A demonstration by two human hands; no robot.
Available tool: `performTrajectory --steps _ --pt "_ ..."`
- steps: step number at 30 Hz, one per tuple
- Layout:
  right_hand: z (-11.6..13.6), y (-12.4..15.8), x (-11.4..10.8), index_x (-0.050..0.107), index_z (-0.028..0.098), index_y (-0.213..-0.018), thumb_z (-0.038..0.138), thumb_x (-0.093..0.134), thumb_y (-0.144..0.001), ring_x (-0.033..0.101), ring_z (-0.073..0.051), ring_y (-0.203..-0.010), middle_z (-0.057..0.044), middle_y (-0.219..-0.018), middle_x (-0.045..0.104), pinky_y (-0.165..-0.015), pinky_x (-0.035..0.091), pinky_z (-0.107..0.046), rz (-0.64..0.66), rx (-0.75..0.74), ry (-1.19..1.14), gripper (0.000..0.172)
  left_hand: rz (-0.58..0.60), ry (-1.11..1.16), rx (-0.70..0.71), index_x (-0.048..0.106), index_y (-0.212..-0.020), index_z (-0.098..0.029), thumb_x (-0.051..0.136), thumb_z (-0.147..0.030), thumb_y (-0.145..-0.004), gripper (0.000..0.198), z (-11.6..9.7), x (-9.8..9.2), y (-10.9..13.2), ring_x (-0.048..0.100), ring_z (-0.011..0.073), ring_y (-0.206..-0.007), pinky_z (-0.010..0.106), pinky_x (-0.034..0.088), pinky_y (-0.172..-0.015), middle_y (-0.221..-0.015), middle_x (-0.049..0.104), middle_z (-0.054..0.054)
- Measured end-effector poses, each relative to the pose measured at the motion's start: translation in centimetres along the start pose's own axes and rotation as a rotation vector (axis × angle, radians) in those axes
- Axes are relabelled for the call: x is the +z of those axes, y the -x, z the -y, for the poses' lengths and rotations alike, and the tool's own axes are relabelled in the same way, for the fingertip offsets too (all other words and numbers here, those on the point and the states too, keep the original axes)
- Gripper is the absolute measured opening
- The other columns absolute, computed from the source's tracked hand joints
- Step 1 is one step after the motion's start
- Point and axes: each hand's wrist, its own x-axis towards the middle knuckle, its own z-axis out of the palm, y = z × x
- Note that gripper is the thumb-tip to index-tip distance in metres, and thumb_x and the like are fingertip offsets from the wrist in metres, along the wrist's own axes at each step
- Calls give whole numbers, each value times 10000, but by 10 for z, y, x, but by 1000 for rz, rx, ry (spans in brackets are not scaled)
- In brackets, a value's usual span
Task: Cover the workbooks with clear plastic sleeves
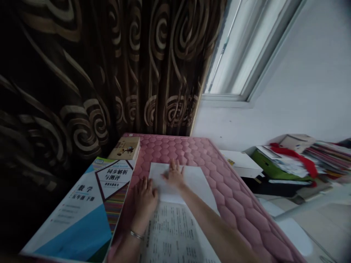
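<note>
A white sheet of paper [161, 171], blank in its upper part, lies over the quilted pink table cover [227, 197]. Below the blank part is a page of printed text [175, 230]; whether both belong to one booklet I cannot tell. My right hand [175, 176] rests flat on the blank part near its far edge, fingers spread and slightly blurred. At the paper's left edge my left hand [146, 197] lies palm down with its fingers stretched out, a bracelet [136, 235] on the wrist. Neither hand grips anything.
To the left lies a blue and white math workbook [82, 215], with a brown book [124, 148] beyond it. A dark patterned curtain [153, 73] hangs behind the table. On the right are a white box [241, 164], a green folder [263, 164] and stacked books [329, 157].
</note>
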Motion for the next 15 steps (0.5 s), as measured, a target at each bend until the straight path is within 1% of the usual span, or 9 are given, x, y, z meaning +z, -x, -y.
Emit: performTrajectory --steps 2,3,5,8,11,13,15 --pt "33 -7 10 210 66 -1535 601 433 -890 -57 -338 -1487 -156 -1622 44 -1158 70 -592 37 -73 -84 868 10 12 -19 556 -1363 -195 400 -313 -933 472 0 0 -1 420 296 -1365 515 296 -1145 -1474 484 111" --pt "45 -13 14 190 62 -1538 612 449 -878 -55 -343 -1486 -161 -1622 40 -1154 63 -602 47 -80 -113 898 18 16 -21 560 -1361 -199 405 -313 -929 473 1 0 -2 429 296 -1357 509 301 -1144 -1464 496 110" --pt "58 -31 19 197 68 -1537 618 476 -863 -33 -344 -1487 -164 -1621 49 -1153 47 -606 50 -46 -128 913 9 32 -14 558 -1364 -193 416 -322 -925 479 1 3 -2 446 300 -1340 503 311 -1139 -1441 521 116" --pt "63 -65 17 244 99 -1530 597 502 -858 16 -322 -1491 -158 -1621 82 -1158 50 -587 42 47 -125 875 -63 60 -14 574 -1348 -186 429 -325 -924 470 2 11 0 466 300 -1314 500 340 -1115 -1420 540 124" --pt "64 -91 12 236 89 -1529 544 508 -866 41 -328 -1489 -190 -1615 85 -1145 61 -608 51 134 -126 849 -111 70 -28 588 -1332 -214 443 -301 -917 448 2 16 1 488 287 -1289 482 375 -1086 -1407 556 103" --pt "67 -96 10 211 69 -1532 509 508 -870 33 -334 -1488 -209 -1612 62 -1141 61 -613 56 159 -125 849 -97 74 -32 587 -1333 -219 452 -294 -910 450 1 14 1 494 289 -1284 484 386 -1075 -1405 559 100" --pt "68 -87 13 195 58 -1533 493 518 -863 13 -324 -1490 -201 -1615 37 -1151 60 -594 46 139 -121 862 -75 78 -37 578 -1344 -210 457 -312 -907 465 0 9 1 481 298 -1297 494 373 -1084 -1415 549 109"
